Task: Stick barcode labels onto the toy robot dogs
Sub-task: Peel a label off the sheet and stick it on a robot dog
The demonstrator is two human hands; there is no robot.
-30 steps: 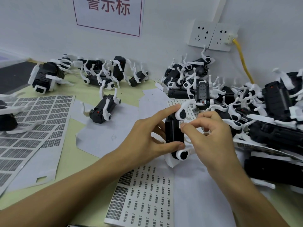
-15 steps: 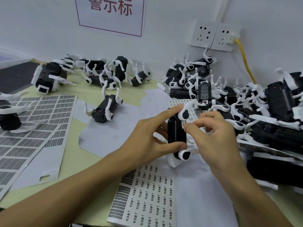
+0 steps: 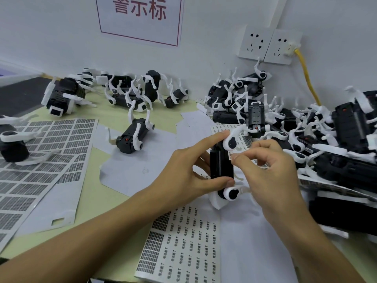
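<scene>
Amid dog piles (image 3: 306, 123) and label sheets (image 3: 183, 242), left hand (image 3: 183, 176) grips toy dog (image 3: 221, 166); right hand (image 3: 271, 170) fingers pinch label (image 3: 231, 158).

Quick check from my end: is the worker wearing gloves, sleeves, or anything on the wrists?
No. The left hand and right hand are bare, without gloves, rings or a watch. Both forearms are uncovered as far as the frame shows; no sleeve is visible.

Your left hand (image 3: 187, 174) reaches toward 1 o'clock, index finger extended, thumb clamping a black-and-white plastic toy dog (image 3: 222, 168). Your right hand (image 3: 271, 166) curls fingertips toward 9 o'clock, pinching.
</scene>
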